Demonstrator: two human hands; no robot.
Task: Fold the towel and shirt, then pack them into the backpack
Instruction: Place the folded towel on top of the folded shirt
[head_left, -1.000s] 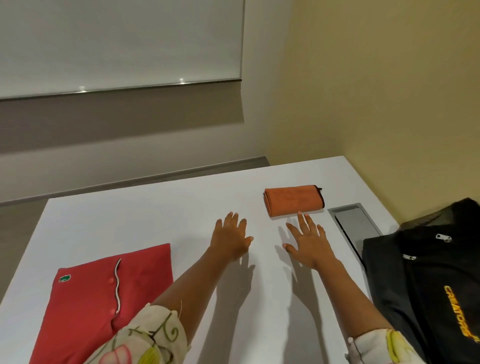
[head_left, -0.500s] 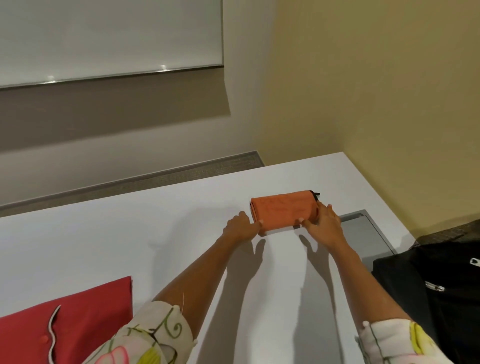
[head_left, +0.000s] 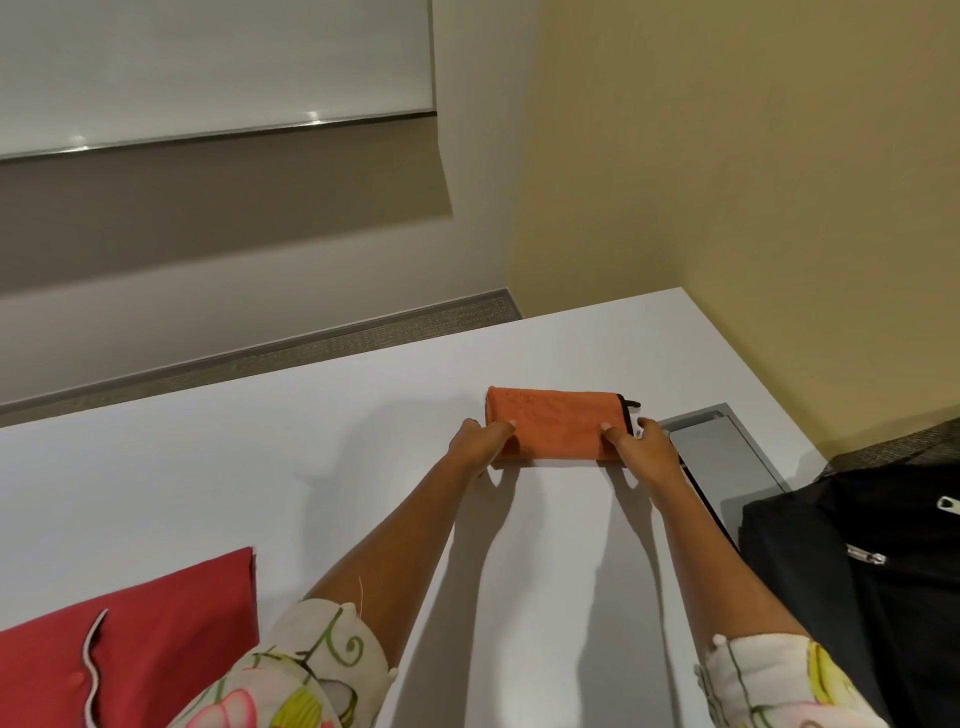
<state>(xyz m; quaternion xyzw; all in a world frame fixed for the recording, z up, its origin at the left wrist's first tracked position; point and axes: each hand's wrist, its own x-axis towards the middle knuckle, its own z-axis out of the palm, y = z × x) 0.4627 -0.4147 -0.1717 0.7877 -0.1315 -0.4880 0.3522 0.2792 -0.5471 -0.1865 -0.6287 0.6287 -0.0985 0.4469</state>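
Note:
A folded orange towel (head_left: 558, 422) with a black edge loop lies on the white table (head_left: 260, 493), far from me. My left hand (head_left: 478, 441) pinches its near left corner, thumb on top. My right hand (head_left: 641, 444) grips its near right end the same way. The folded red shirt (head_left: 140, 639) lies at the lower left of the table, apart from both hands. The black backpack (head_left: 872, 561) sits at the right edge, zip pulls showing.
A grey metal cable hatch (head_left: 727, 457) is set into the table just right of the towel, between it and the backpack. Walls stand beyond the table's far and right edges. A whiteboard hangs on the far wall.
Both hands reached forward from flat on the table and took hold of the towel's near corners. My view moved closer and to the right, so the shirt slid toward the lower left.

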